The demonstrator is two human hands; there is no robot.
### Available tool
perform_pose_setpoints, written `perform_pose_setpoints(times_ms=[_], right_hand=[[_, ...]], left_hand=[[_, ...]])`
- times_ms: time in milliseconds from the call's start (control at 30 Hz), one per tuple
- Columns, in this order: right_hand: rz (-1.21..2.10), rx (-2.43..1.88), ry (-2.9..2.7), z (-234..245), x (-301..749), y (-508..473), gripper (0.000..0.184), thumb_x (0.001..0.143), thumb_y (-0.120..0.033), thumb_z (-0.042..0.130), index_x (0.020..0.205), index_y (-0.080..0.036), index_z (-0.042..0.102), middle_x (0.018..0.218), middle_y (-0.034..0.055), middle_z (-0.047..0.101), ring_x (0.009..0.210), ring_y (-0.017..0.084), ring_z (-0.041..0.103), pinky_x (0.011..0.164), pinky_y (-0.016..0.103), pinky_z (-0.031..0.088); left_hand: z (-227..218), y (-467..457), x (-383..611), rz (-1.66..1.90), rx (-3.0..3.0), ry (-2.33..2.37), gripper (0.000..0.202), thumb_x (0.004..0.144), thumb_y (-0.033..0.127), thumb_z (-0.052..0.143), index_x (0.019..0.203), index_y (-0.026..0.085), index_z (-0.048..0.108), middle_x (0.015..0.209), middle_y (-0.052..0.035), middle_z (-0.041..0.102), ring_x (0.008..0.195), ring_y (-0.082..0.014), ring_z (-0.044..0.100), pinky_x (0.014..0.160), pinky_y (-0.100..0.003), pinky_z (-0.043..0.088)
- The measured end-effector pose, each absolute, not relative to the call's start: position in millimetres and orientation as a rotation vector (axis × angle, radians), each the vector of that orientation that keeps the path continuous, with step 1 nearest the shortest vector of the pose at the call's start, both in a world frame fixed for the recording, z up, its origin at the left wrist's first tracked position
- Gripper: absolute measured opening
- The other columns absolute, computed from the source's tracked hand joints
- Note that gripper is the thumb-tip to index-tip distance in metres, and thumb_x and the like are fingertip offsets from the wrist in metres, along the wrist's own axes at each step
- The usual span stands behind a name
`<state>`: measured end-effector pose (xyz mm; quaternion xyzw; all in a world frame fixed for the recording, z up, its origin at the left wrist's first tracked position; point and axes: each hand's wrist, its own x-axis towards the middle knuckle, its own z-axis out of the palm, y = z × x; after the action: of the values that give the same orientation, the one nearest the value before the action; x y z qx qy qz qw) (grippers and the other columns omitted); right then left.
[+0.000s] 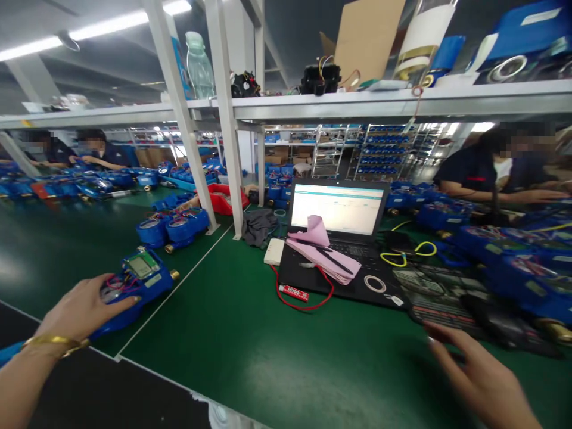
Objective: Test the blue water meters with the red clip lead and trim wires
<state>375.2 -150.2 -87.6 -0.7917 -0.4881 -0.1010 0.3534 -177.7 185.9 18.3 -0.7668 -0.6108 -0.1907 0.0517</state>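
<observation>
My left hand (84, 307) grips a blue water meter (156, 283) near the front left edge of the table. Its casing is uncovered, with a green circuit board and small grey display (140, 266) on top and a brass fitting at its right end. Over the table at the right, my right hand (469, 363) is slightly blurred, its fingers apart and nothing visible in them. Closest to it are a dark keyboard (440, 313) and a black mouse (496, 322). Two more blue meters (185, 226) stand beyond my left hand.
An open black laptop (337, 208) carries pink papers (326, 256) and a pen. Before it lies a red cable (313, 308) with a red stick. Blue meters (531, 271) crowd the right side. A metal post (226, 119) supports the overhead shelf (357, 107). Co-workers sit across the benches.
</observation>
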Motion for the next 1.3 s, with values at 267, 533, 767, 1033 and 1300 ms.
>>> perform_pose_setpoints(times_ms=[267, 533, 767, 1033, 1300], right_hand=[[-0.003, -2.088, -1.693, -49, 317, 28, 0.024, 0.092, -0.033, 0.054, 0.108, -0.016, 0.061, 0.102, 0.0054, 0.066, 0.091, 0.018, 0.063, 0.084, 0.04, 0.052], [0.156, -2.13, -1.665, -47, 304, 71, 0.022, 0.091, -0.033, 0.057, 0.104, -0.016, 0.061, 0.108, 0.0067, 0.062, 0.095, 0.019, 0.061, 0.085, 0.04, 0.051], [0.316, -1.638, -1.496, -24, 293, 22, 0.025, 0.093, -0.037, 0.046, 0.1, -0.017, 0.059, 0.084, 0.0039, 0.068, 0.074, 0.016, 0.066, 0.075, 0.034, 0.054], [0.76, -1.054, -1.307, 19, 250, -36, 0.031, 0.076, -0.038, 0.07, 0.087, -0.023, 0.045, 0.073, -0.0009, 0.069, 0.069, 0.015, 0.068, 0.061, 0.026, 0.056], [0.822, -1.071, -1.571, 32, 220, -62, 0.009, 0.077, -0.014, 0.065, 0.084, -0.02, 0.063, 0.077, -0.0015, 0.068, 0.067, 0.011, 0.065, 0.061, 0.02, 0.055]], left_hand=[[-5, 78, -101, -0.624, -2.676, -1.538, 0.067, 0.071, 0.06, 0.056, 0.122, 0.017, 0.049, 0.113, -0.0123, 0.059, 0.1, -0.0325, 0.061, 0.091, -0.047, 0.051], [0, 12, -16, -0.598, -2.945, -1.287, 0.071, 0.062, 0.038, 0.071, 0.124, 0.012, 0.048, 0.118, -0.0154, 0.057, 0.109, -0.0309, 0.056, 0.095, -0.045, 0.05], [7, -1, 3, -0.548, -3.055, -1.221, 0.101, 0.063, 0.041, 0.076, 0.143, 0.014, 0.02, 0.139, -0.0192, 0.042, 0.128, -0.0343, 0.041, 0.11, -0.058, 0.03], [5, -9, 21, -0.786, -3.055, -1.153, 0.088, 0.07, 0.039, 0.072, 0.141, 0.022, 0.024, 0.137, -0.0125, 0.048, 0.123, -0.0287, 0.048, 0.105, -0.049, 0.041], [2, -8, 16, -0.745, -3.047, -1.077, 0.083, 0.069, 0.034, 0.071, 0.138, 0.019, 0.027, 0.135, -0.0117, 0.05, 0.122, -0.0271, 0.05, 0.106, -0.046, 0.041]])
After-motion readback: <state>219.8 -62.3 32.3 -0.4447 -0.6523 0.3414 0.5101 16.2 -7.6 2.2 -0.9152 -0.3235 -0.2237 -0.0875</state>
